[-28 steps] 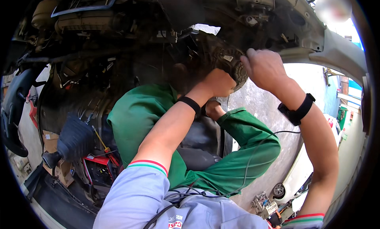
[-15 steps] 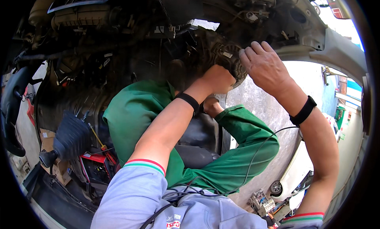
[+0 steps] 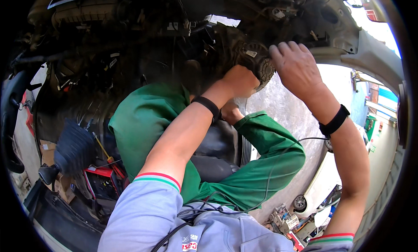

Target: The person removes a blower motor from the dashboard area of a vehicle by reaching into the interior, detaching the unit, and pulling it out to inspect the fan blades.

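A round, dark, ribbed housing hangs under the stripped dashboard, a small white label on its upper part. My left hand is closed like a fist against its near left side; whatever lies inside the fingers is hidden. At the other side, my right hand is raised with its fingers curled, the fingertips by the housing's right edge. I cannot make out what those fingertips hold, or whether they touch the housing. Black bands circle both wrists.
Left of my green-trousered legs stand a gear lever boot, a yellow-shafted screwdriver and a red-edged box. The steering wheel is at far left. A black cable runs toward my right wrist. Outside, a white car shows.
Both hands have shifted slightly upward in the picture, the right one also a little rightward. The left hand stays closed beside the housing. The whole view has moved slightly.
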`<state>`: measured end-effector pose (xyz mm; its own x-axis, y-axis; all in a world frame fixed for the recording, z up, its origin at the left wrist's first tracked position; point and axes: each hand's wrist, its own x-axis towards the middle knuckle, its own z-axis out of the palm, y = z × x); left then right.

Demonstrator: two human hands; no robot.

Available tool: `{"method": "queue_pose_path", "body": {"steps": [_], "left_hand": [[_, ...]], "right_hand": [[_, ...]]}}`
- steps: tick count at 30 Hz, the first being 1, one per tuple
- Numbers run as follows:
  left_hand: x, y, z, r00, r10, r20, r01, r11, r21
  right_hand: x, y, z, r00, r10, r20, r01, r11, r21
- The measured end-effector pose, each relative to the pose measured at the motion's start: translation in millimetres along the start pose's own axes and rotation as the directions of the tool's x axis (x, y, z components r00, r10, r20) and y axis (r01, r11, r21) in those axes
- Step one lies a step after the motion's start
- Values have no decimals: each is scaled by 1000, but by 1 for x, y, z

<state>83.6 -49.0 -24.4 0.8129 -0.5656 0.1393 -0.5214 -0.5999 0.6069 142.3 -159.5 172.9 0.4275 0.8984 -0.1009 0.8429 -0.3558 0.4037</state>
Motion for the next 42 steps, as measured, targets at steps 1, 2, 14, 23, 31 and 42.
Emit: {"method": "queue_pose_path", "body": {"steps": [1,2,14,23,31,42], "left_hand": [[0,0,-1,1000,-5,17,6,1000,-8],[0,0,-2,1000,-6,14,6,1000,-11],[2,1,-6,998,-21,66,23,999,-30],[0,0,-1,998,-8,62,10,1000,-30],[3,-3,0,999,-1,43,3,1000,-27],[1,-2,3,998,-8,63,9,1000,-23]], "right_hand": [[-1,0,-1,997,-49,57,52,998,-44],[-1,2,0,997,-52,60,55,997,-45],[-6,-8,10,801,506,321,-597,720,354],[0,-3,7,939,215,267,-281,929,241],[-6,-12,8,800,524,292,-596,748,291],[8,-3,12,813,458,360,-579,701,416]]}}
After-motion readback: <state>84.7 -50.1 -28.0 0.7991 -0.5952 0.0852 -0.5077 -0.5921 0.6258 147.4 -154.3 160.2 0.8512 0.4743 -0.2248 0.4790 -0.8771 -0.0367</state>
